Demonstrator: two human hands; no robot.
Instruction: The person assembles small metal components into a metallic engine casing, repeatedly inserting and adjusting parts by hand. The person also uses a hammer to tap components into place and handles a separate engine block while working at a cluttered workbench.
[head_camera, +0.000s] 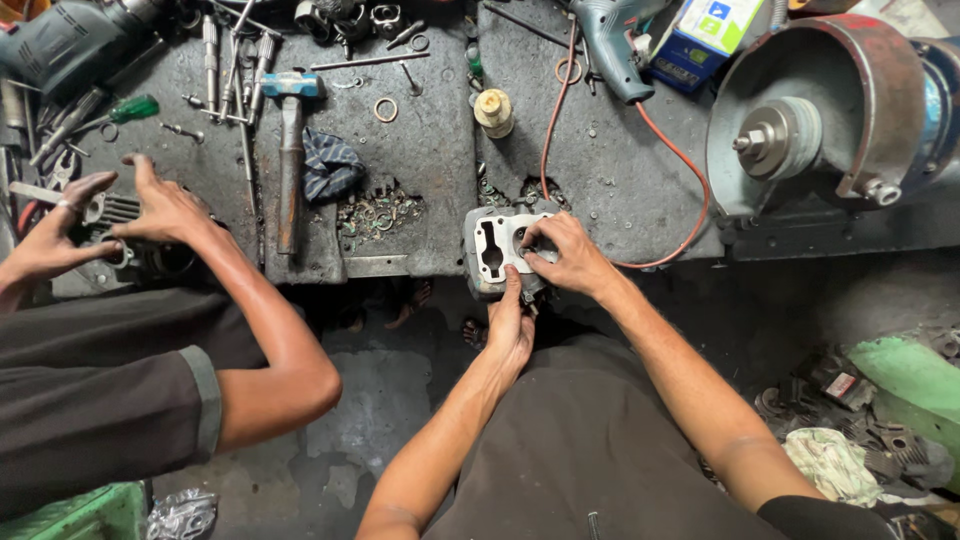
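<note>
A grey metal engine cylinder block (493, 245) rests at the front edge of the dark workbench (420, 170). My left hand (510, 325) grips its lower edge from below, thumb up against the block. My right hand (567, 255) lies on its right side, with fingertips pressing on the top face near the openings. At the left, a co-worker's two hands (160, 210) hover over a finned metal part (115, 210) on the bench; those hands are not mine.
A hammer (290, 150) lies on the bench beside a dark rag (330, 165) and a pile of small rings (378, 212). A drill (615, 45) with an orange cord, a bench grinder (820, 120), screwdrivers and sockets fill the back. Scrap parts lie on the floor at right.
</note>
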